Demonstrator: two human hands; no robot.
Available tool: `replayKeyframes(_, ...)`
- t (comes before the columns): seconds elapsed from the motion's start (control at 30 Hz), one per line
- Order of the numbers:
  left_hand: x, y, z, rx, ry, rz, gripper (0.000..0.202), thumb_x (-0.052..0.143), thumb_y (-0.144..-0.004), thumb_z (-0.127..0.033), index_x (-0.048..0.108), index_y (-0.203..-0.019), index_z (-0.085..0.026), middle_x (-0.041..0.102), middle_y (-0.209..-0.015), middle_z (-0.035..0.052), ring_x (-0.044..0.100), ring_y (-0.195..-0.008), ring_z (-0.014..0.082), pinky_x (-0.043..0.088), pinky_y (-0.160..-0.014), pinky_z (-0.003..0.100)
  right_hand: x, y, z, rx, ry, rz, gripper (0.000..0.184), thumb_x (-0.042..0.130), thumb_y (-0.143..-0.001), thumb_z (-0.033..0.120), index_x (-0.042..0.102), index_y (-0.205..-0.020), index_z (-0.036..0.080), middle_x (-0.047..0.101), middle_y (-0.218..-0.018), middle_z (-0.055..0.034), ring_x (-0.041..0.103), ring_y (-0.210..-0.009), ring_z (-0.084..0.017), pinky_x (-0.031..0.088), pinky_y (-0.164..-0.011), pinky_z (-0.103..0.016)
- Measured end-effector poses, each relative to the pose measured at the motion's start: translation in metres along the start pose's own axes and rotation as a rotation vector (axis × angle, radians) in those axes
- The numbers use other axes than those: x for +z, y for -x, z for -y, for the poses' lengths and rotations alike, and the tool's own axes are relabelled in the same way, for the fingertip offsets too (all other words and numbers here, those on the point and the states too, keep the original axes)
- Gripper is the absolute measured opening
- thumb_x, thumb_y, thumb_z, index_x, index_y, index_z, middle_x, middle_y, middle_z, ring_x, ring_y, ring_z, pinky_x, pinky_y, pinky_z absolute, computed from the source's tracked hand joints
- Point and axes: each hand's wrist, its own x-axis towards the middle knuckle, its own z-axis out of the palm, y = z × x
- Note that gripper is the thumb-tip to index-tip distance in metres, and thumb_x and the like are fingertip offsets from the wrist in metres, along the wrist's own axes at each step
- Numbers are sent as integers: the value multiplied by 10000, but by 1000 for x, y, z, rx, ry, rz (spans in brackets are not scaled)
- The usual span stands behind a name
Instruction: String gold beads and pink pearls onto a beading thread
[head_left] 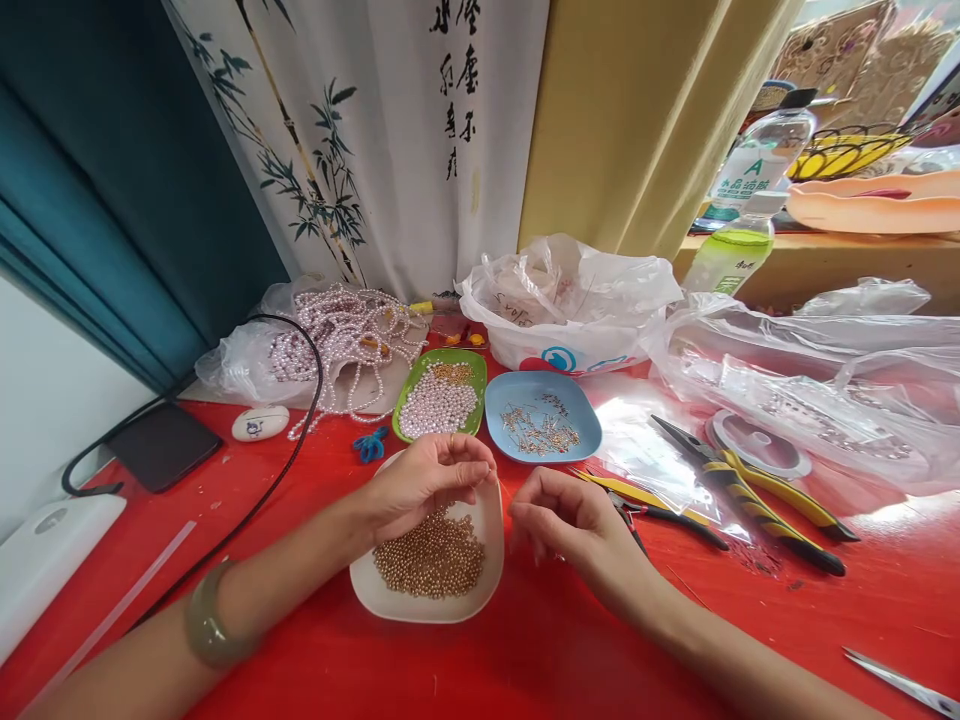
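My left hand (435,485) is over the far edge of a white dish (427,607) of small gold beads (431,555). Its thumb and fingertips are pinched together, and whatever they hold is too small to make out. Just right of the dish, my right hand (566,520) faces it with thumb and forefinger closed in a pinch, its contents also unclear. Beyond my hands, a green dish (409,390) holds pinkish pearl beads (439,402) and a few gold ones. Beside it, a blue dish (502,385) carries fine metal pins (540,425).
Yellow-and-black pliers (780,505) and a smaller black-handled tool (675,523) lie right, near a clear spool (757,445). Scissors blades (900,682) point in at lower right. Pearl strands (337,335), plastic bags (577,315) and a black cable (319,370) lie behind and left.
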Motion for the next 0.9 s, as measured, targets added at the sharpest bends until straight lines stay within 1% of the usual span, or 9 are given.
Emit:
replayKeyframes(0.13,1,1,-2,-1,-29,17,167,699,-629,-227,590,-680,-112,571,-673,-7,462,-535,44,357,-512,181,1,0,0,8,19,22,144,491,-733,255,481,-614,175,556,-540,11,454,-455,-81,338,-452,-216)
replayKeyframes(0.23,2,0,-1,9,-41,33,156,693,-635,-231,602,-677,-110,572,-689,1,461,-556,51,352,-518,187,0,-1,-1,6,29,14,136,484,-738,244,476,-621,175,555,-549,9,446,-457,-77,328,-448,-212)
replayKeyframes(0.4,2,-1,0,11,-45,21,157,698,-624,-231,616,-678,-108,567,-689,6,465,-585,64,348,-526,192,0,0,-2,9,31,17,126,475,-741,226,476,-626,173,550,-553,9,449,-463,-77,332,-454,-214)
replayKeyframes(0.6,2,0,0,21,-57,41,135,688,-635,-214,621,-680,-106,576,-699,13,471,-594,66,350,-533,193,1,-1,-2,18,15,22,128,484,-746,236,481,-635,173,554,-557,10,455,-464,-78,336,-452,-213)
replayKeyframes(0.8,0,1,-1,22,-89,37,136,688,-630,-219,638,-705,-117,594,-716,14,474,-586,61,359,-540,189,0,-3,-4,-15,9,10,172,508,-769,296,506,-646,176,531,-562,22,458,-481,-80,323,-444,-204)
replayKeyframes(0.9,-1,2,-6,45,-149,14,131,682,-634,-221,641,-713,-124,607,-724,20,482,-588,65,359,-543,195,-1,-4,-6,-32,14,21,192,508,-786,320,521,-666,171,552,-592,13,457,-497,-80,314,-445,-201)
